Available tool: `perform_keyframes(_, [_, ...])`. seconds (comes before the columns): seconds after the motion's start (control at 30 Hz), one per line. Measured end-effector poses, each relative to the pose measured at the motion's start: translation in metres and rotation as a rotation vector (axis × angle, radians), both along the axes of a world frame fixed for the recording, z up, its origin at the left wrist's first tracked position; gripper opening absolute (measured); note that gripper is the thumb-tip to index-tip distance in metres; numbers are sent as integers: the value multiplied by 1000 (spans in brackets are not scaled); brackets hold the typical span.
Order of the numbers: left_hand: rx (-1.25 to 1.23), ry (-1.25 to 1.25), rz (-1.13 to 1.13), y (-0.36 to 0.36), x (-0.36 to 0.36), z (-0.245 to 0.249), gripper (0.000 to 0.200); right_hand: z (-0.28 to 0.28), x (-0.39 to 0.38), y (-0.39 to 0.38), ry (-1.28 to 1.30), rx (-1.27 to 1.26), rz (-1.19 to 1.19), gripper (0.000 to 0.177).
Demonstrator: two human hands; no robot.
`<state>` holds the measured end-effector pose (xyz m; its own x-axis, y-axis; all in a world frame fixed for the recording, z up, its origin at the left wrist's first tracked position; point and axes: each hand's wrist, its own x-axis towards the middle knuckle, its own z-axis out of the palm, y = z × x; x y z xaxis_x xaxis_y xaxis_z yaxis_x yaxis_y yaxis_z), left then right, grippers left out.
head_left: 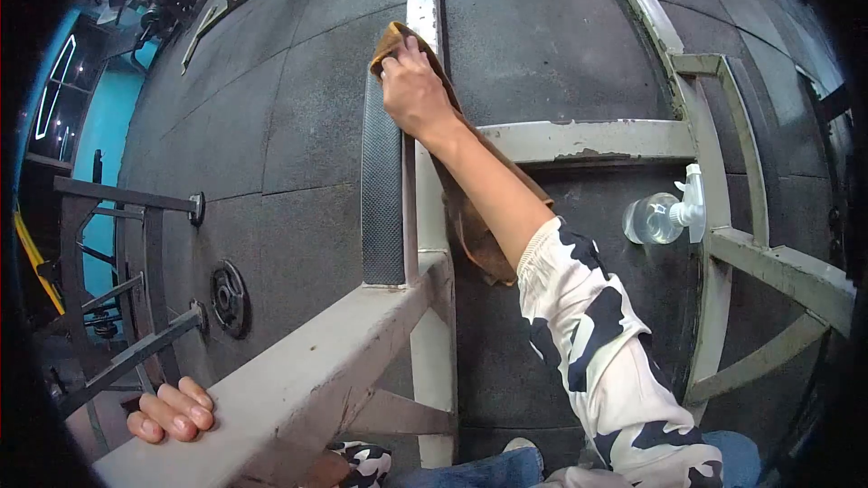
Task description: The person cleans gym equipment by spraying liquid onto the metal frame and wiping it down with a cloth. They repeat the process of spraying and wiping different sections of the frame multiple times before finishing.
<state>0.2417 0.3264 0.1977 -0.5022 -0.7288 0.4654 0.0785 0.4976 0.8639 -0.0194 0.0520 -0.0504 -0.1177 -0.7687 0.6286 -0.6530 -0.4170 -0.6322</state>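
My right hand (418,95) grips a brown cloth (391,43), pressed at the far end of a black textured strip (382,190) on the metal frame. The cloth's loose part hangs down behind my forearm, partly hidden by it. Curled over the edge of a thick off-white metal beam (298,380), the fingers of my left hand (172,411) hold on at the lower left; its palm and thumb are out of sight. Chipped paint shows on the frame's crossbar (588,140).
A clear spray bottle (655,219) with a white nozzle is by the right-hand frame post (714,154). A round black weight plate (229,298) lies on the dark tiled floor (298,244). Another dark metal rack (149,253) stands at left.
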Motion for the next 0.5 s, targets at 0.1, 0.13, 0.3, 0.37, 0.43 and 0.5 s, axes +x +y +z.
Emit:
perform_keyframes(0.1, [4, 10, -38, -2, 3, -1, 31, 10, -5, 9, 66, 90, 106, 26])
perform_keyframes(0.13, [4, 15, -31, -1, 2, -2, 32, 12, -5, 15, 70, 85, 109, 26])
perform_keyframes(0.3, [-28, 72, -1, -1, -6, -9, 35, 11, -2, 55, 161, -14, 186, 29])
perform_keyframes(0.37, [-45, 75, 19, -1, -10, -9, 35, 11, 2, 78, 145, -15, 224, 28])
perform_keyframes(0.43, [-78, 132, 45, -2, -20, -13, 36, 12, 6, 102, 117, -29, 253, 29])
perform_keyframes(0.5, [-94, 153, 48, -3, -21, -16, 35, 13, 10, 124, 61, -30, 298, 29])
